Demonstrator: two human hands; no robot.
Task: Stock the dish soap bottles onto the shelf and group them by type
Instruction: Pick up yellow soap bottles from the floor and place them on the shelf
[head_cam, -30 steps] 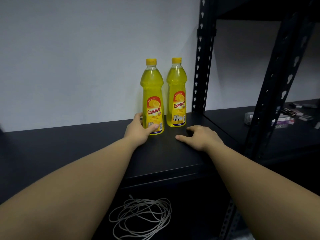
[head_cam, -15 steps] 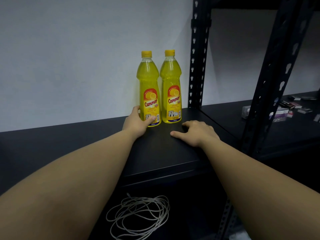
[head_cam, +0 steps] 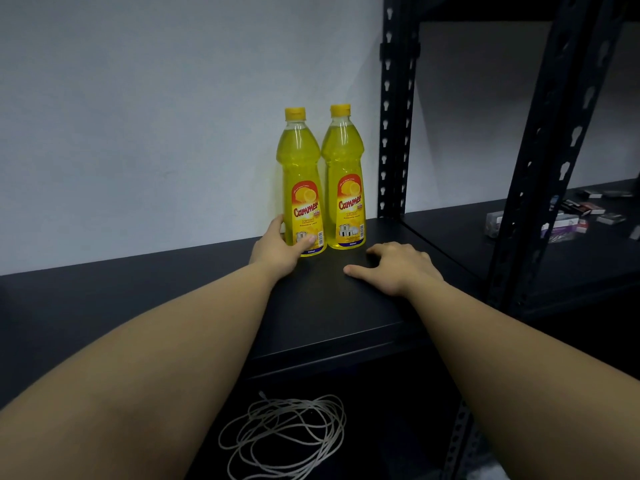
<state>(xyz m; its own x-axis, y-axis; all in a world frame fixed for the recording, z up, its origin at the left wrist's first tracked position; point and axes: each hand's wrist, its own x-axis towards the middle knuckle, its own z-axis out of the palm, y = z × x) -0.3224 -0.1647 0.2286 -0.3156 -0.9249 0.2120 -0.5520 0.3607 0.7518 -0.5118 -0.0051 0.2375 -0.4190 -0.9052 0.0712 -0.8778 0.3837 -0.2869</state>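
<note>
Two identical yellow lemon dish soap bottles stand upright side by side at the back of the black shelf [head_cam: 138, 299], against the white wall. My left hand [head_cam: 277, 249] wraps the base of the left bottle [head_cam: 302, 188], thumb across its label. The right bottle [head_cam: 345, 181] stands free, almost touching the left one. My right hand [head_cam: 398, 268] rests flat on the shelf in front of the right bottle, fingers spread, holding nothing.
A black perforated upright post [head_cam: 394, 109] stands just right of the bottles, and another post [head_cam: 540, 150] is nearer. Small boxes [head_cam: 568, 220] lie on the neighbouring shelf to the right. A coil of pale cord [head_cam: 284, 434] lies on the level below.
The left bottle has been slid back beside the right one, close to the wall. My right hand stays resting on the shelf.
</note>
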